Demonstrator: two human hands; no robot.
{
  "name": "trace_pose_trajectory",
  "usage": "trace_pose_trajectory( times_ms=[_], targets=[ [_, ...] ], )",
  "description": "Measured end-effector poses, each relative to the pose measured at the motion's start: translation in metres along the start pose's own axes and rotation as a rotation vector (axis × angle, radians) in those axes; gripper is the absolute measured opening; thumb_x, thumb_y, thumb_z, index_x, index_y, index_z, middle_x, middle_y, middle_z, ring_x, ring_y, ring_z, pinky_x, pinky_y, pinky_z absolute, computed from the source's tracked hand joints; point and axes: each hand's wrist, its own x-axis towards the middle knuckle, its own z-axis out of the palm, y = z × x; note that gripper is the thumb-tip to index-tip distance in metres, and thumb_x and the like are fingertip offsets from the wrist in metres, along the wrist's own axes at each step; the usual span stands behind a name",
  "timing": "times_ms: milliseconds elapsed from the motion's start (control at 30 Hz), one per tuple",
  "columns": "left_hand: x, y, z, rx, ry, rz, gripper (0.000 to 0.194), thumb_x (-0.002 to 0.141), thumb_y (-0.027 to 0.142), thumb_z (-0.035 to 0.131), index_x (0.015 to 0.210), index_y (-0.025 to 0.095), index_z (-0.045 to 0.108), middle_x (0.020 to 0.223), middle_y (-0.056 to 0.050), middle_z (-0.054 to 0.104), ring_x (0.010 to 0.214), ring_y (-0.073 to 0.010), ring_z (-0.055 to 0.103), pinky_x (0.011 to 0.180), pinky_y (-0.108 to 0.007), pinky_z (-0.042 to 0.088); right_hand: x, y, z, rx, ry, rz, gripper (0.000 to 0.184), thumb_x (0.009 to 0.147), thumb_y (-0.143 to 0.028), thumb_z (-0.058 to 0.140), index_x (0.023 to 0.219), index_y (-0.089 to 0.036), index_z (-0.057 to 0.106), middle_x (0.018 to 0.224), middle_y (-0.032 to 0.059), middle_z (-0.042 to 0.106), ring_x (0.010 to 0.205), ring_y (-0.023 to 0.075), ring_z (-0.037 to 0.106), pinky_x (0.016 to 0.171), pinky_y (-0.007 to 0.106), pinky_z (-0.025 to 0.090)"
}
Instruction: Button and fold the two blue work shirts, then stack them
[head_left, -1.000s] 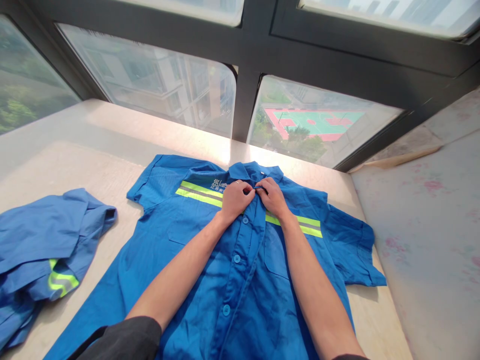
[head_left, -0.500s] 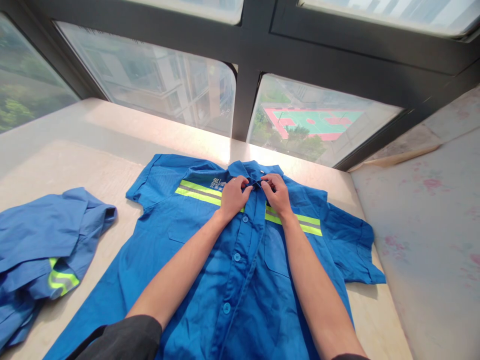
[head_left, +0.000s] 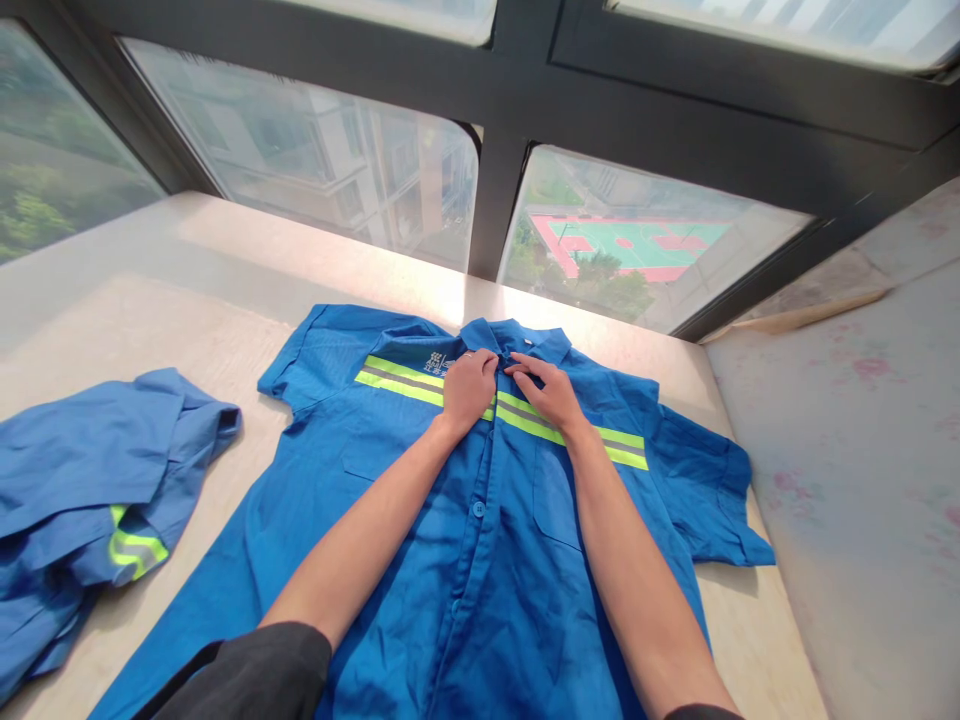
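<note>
A blue short-sleeved work shirt (head_left: 420, 560) lies spread front-up, with yellow-and-grey reflective stripes across the chest and white lettering on one side. Just below its collar (head_left: 551, 343), my left hand (head_left: 471, 385) is closed in a pinch on the front edge. Opposite it, my right hand (head_left: 553, 392) has its thumb and bent fingers at the edge of the other front panel, close to the left fingertips. What lies between the fingertips is mostly hidden. Lower on the front strip a blue button (head_left: 478, 509) shows.
Another blue garment (head_left: 90, 450) with a reflective stripe lies crumpled at the left on the pale sill (head_left: 202, 310). Dark window frames (head_left: 495, 190) stand behind the shirt. A flower-patterned wall (head_left: 862, 430) bounds the right side.
The shirt's right-hand front panel has come left over the button strip, covering the upper button, and its stripe now meets the other. My right fingers have straightened slightly and shifted left.
</note>
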Motion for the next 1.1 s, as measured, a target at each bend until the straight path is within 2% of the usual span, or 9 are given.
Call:
trace_pose_trajectory(
  times_ms=[133, 233, 333, 433, 567, 667, 767, 867, 1100],
  targets=[
    [0.000, -0.001, 0.000, -0.048, 0.009, 0.056, 0.026, 0.102, 0.032, 0.046, 0.111, 0.017, 0.065, 0.106, -0.007, 0.070, 0.099, -0.0202, 0.064, 0.085, -0.030, 0.047, 0.001, 0.009, 0.003, -0.126, -0.007, -0.122, 0.038, 0.092, -0.032, 0.059, 0.128, -0.020, 0.065, 0.114, 0.0088, 0.072, 0.108, 0.0243, 0.063, 0.101, 0.043, 0.048],
    [-0.007, 0.003, 0.000, 0.104, -0.035, 0.198, 0.029, 0.099, 0.034, 0.051, 0.117, 0.015, 0.063, 0.114, -0.012, 0.067, 0.108, -0.0248, 0.061, 0.090, -0.035, 0.047, 0.002, 0.013, 0.004, -0.238, -0.002, -0.172, 0.039, 0.093, -0.032, 0.058, 0.129, -0.017, 0.065, 0.120, 0.0121, 0.067, 0.115, 0.0260, 0.059, 0.103, 0.043, 0.046],
    [-0.021, 0.004, -0.002, 0.270, -0.072, 0.280, 0.036, 0.101, 0.032, 0.044, 0.126, 0.014, 0.061, 0.126, -0.015, 0.063, 0.115, -0.0288, 0.057, 0.093, -0.041, 0.045, 0.002, 0.013, 0.005, -0.360, -0.040, -0.190, 0.040, 0.096, -0.031, 0.054, 0.132, -0.015, 0.063, 0.121, 0.0130, 0.064, 0.115, 0.0269, 0.056, 0.105, 0.043, 0.044],
    [-0.039, -0.002, -0.009, 0.320, -0.151, 0.386, 0.050, 0.102, 0.039, 0.042, 0.141, 0.009, 0.052, 0.144, -0.018, 0.053, 0.130, -0.0287, 0.050, 0.107, -0.043, 0.040, 0.001, 0.010, 0.007, -0.467, -0.072, -0.190, 0.041, 0.098, -0.031, 0.051, 0.135, -0.014, 0.061, 0.120, 0.0136, 0.063, 0.116, 0.0276, 0.054, 0.104, 0.043, 0.044],
    [-0.067, -0.009, -0.028, 0.427, -0.263, 0.446, 0.068, 0.099, 0.055, 0.044, 0.148, 0.008, 0.045, 0.156, -0.021, 0.037, 0.146, -0.0341, 0.033, 0.119, -0.051, 0.025, 0.002, 0.007, 0.009, -0.551, -0.081, -0.170, 0.041, 0.100, -0.030, 0.048, 0.134, -0.013, 0.062, 0.121, 0.0141, 0.062, 0.116, 0.0276, 0.052, 0.104, 0.042, 0.043],
    [-0.094, -0.009, -0.044, 0.498, -0.277, 0.483, 0.062, 0.101, 0.049, 0.042, 0.148, 0.009, 0.046, 0.159, -0.022, 0.031, 0.149, -0.0363, 0.027, 0.119, -0.055, 0.024, 0.003, 0.006, 0.010, -0.585, -0.078, -0.163, 0.040, 0.100, -0.028, 0.046, 0.133, -0.012, 0.063, 0.120, 0.0144, 0.063, 0.115, 0.0273, 0.053, 0.105, 0.042, 0.043],
    [-0.125, -0.009, -0.059, 0.436, -0.366, 0.652, 0.057, 0.104, 0.044, 0.036, 0.149, 0.012, 0.044, 0.160, -0.018, 0.030, 0.150, -0.0327, 0.027, 0.119, -0.054, 0.024, 0.005, 0.006, 0.010, -0.613, -0.071, -0.163, 0.039, 0.100, -0.024, 0.044, 0.131, -0.011, 0.064, 0.119, 0.0141, 0.064, 0.114, 0.0272, 0.053, 0.104, 0.041, 0.043],
    [-0.154, -0.017, -0.074, 0.331, -0.471, 0.790, 0.065, 0.103, 0.053, 0.032, 0.153, 0.012, 0.039, 0.160, -0.017, 0.030, 0.150, -0.0316, 0.025, 0.121, -0.055, 0.019, 0.006, 0.007, 0.010, -0.642, -0.069, -0.168, 0.039, 0.099, -0.022, 0.043, 0.130, -0.012, 0.065, 0.118, 0.0139, 0.064, 0.113, 0.0270, 0.054, 0.104, 0.040, 0.043],
    [-0.183, -0.040, -0.110, 0.248, -0.613, 0.903, 0.060, 0.103, 0.052, 0.032, 0.156, 0.023, 0.034, 0.163, -0.013, 0.025, 0.150, -0.0313, 0.025, 0.122, -0.055, 0.013, 0.008, 0.001, 0.009, -0.736, -0.130, -0.139, 0.040, 0.098, -0.016, 0.040, 0.130, -0.011, 0.064, 0.122, 0.0151, 0.064, 0.114, 0.0271, 0.054, 0.104, 0.039, 0.044]
  ],
)
